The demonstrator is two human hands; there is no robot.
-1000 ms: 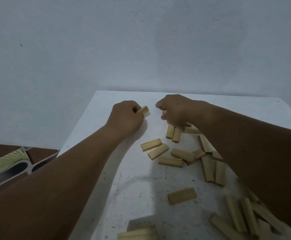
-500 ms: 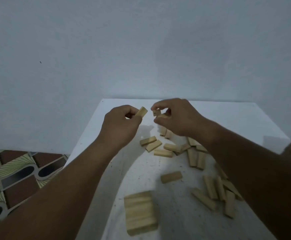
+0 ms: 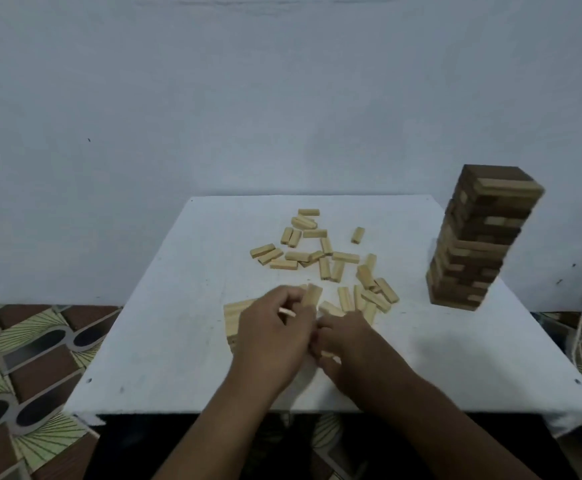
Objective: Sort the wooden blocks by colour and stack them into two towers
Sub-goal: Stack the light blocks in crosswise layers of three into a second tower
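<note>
Blocks [image 3: 324, 258] of pale wood lie scattered behind the low light stack [image 3: 235, 315]. One careless sweep of a wrist could, I judge, topple that stack or scatter more. Left hand [image 3: 275, 336] pinches a light block [image 3: 311, 295] above the stack; right hand [image 3: 346, 339], just beside, curls round another. Far right of the stack stands the tall mixed tower [image 3: 478, 237].

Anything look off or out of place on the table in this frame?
Yes: the tall tower at the table's right edge is mostly dark but has pale blocks mixed in, so its colours are not sorted. Its layers also look slightly uneven, though blur makes that uncertain.
</note>
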